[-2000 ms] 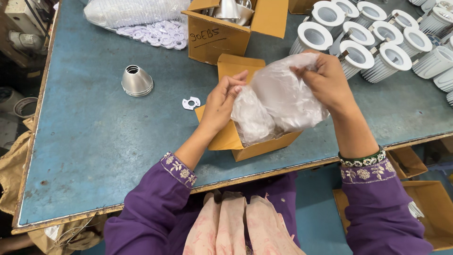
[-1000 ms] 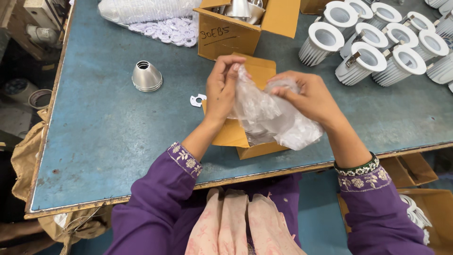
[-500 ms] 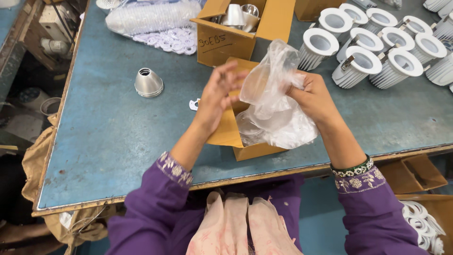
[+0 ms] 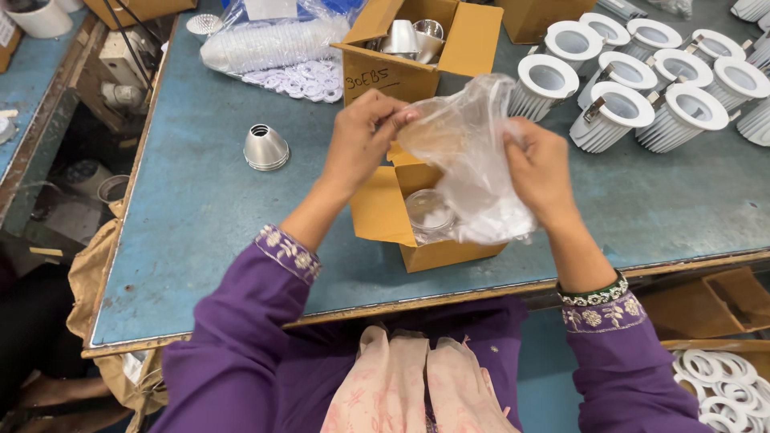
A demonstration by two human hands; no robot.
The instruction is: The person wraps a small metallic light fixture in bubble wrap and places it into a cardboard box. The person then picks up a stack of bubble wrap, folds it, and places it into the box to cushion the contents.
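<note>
Above the small open brown cardboard box (image 4: 417,220): left hand (image 4: 365,136) and right hand (image 4: 541,172) both pinching a crumpled clear plastic bag (image 4: 473,160), stretched between them.

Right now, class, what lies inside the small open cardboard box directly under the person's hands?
Inside the small cardboard box a round, clear-topped part shows. The clear plastic bag, held by the left hand and right hand, covers the rest of the inside.
</note>
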